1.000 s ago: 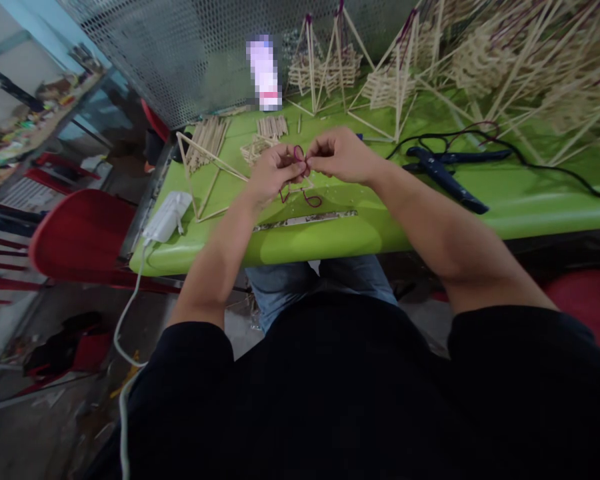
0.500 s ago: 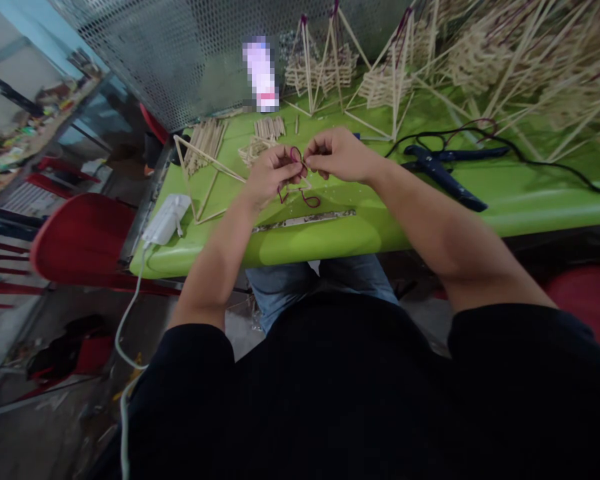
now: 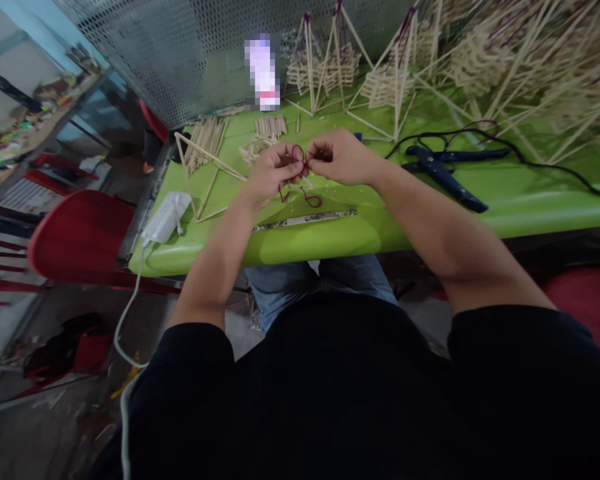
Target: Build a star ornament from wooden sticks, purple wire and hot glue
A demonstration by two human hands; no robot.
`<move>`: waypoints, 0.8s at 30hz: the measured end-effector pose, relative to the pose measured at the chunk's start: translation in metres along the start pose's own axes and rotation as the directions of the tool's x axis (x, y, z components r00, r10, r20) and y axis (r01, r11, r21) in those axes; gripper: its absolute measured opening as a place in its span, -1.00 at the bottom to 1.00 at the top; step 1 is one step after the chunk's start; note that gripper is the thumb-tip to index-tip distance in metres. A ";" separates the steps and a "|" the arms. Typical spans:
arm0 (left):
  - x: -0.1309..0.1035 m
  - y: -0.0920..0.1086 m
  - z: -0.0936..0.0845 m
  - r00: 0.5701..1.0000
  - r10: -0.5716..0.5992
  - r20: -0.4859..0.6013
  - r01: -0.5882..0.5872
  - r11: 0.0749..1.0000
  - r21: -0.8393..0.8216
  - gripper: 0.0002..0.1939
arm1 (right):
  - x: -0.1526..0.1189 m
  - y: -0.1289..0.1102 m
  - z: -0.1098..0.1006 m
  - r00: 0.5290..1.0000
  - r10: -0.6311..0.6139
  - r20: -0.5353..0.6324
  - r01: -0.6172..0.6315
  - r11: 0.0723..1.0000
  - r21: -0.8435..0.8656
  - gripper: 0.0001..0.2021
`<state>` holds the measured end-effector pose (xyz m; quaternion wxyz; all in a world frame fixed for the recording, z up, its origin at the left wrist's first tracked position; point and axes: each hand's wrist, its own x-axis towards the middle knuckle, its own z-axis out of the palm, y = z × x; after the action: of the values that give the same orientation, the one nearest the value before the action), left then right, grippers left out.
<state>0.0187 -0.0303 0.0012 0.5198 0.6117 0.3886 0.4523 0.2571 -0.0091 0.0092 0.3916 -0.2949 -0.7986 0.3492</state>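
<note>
Pinching the thin, dark red cord point(image 3: 313, 206) in its fingers, the left hand point(image 3: 271, 173) holds it above the table point(image 3: 545, 207), inside the near edge; the right hand's point(image 3: 343, 157) fingers come together beside it, their grip on it unclear. It should handle light and limp, best held close to its small loop. Pale, straight wooden sticks point(image 3: 205, 145) lie by the far left corner, a smooth, boxy white adapter point(image 3: 167, 217) by the near left.
</note>
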 end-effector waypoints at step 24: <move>0.010 -0.016 -0.011 0.991 0.126 0.054 -0.126 0.992 0.003 -0.45 | 0.002 0.008 0.001 0.992 -0.089 -0.085 0.092 0.995 0.035 -0.63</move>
<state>0.0111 -0.0149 -0.0130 0.4984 0.6486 0.3367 0.4664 0.2569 -0.0030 0.0034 0.4457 -0.2651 -0.7872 0.3339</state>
